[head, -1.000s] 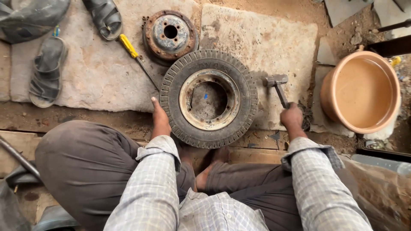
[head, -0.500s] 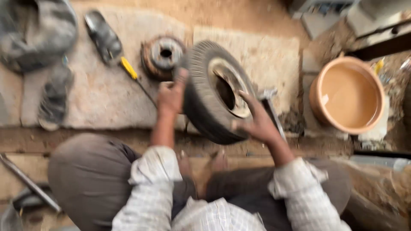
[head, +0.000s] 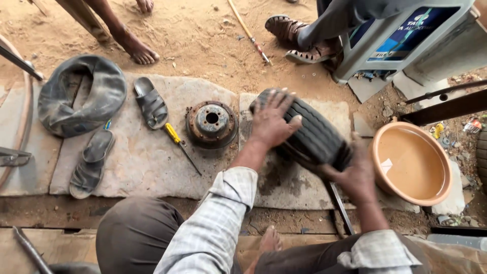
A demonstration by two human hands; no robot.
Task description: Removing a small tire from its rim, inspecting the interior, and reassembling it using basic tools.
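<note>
Small black ribbed rubber tyre [head: 312,134] stands on edge, mid-turn, gripped by left hand [head: 271,122] at 10 o'clock and right hand [head: 357,175] at 4; laying it flat calls for a steady two-handed hold

Around one small tyre [head: 309,134] gripped on the stone slab [head: 137,162] lie two loose sandals [head: 150,102], one screwdriver [head: 178,143] and one rusty hub [head: 211,123]. Left of the tyre sits one inner tube [head: 83,96]; right of it, one basin [head: 412,163].
</note>
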